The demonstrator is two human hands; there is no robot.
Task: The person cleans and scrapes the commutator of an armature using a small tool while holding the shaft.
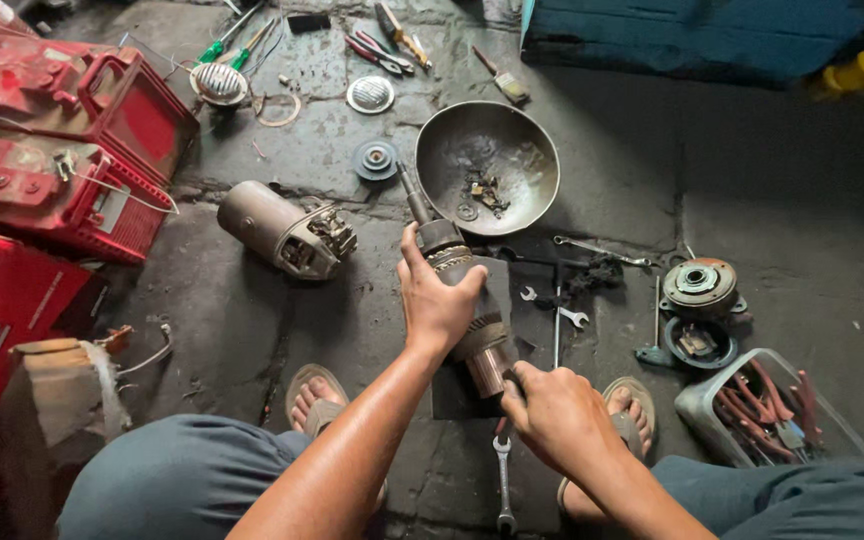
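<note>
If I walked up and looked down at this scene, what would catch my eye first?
First, the two bare hands in the middle: the left hand grips a long metal motor shaft near its top, while the right hand works at its lower end. Just beyond sits a round metal bowl holding small parts, with a grey motor housing lying to its left and red battery cases at far left.

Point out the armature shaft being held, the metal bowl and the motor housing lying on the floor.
armature shaft point(449, 262), head view, on the upper collar above the left hand.
metal bowl point(532, 150), head view, on its bare inner wall.
motor housing point(257, 215), head view, on the smooth cylindrical body.
</note>
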